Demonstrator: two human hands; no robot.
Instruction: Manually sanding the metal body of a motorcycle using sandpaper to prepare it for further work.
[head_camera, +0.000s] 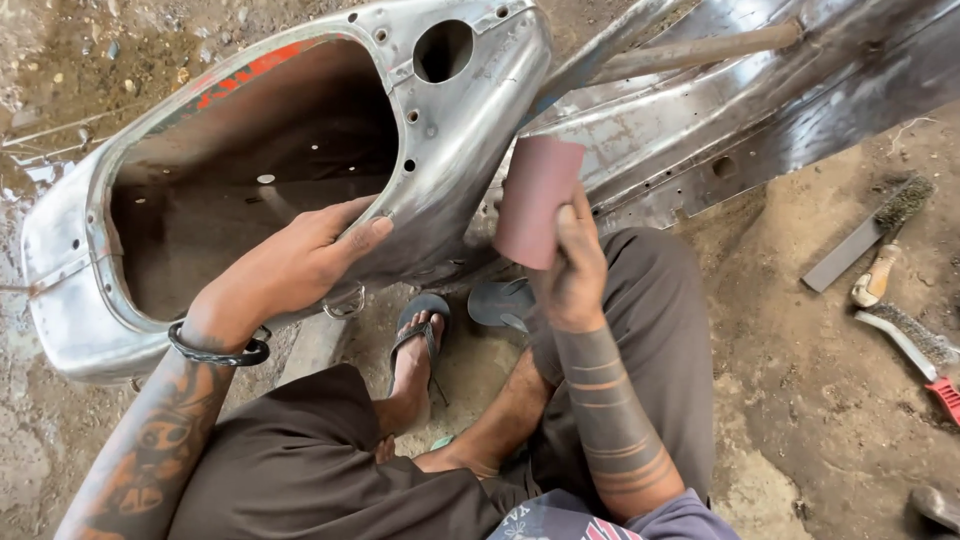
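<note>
A bare-metal scooter body shell (470, 110) lies on the dirt in front of me, its large opening facing up. My left hand (290, 265) rests flat on the shell's rim beside that opening, fingers spread, a black band on the wrist. My right hand (575, 270) holds up a folded sheet of reddish-brown sandpaper (538, 200), close to the shell's right side but apart from it. Both forearms are tattooed.
Another bare metal panel (760, 110) with a wooden stick (700, 50) across it lies at the upper right. Two wire brushes (890, 240) (915, 345) and a flat metal file (842, 255) lie on the ground at right. My sandalled feet (420, 345) sit under the shell.
</note>
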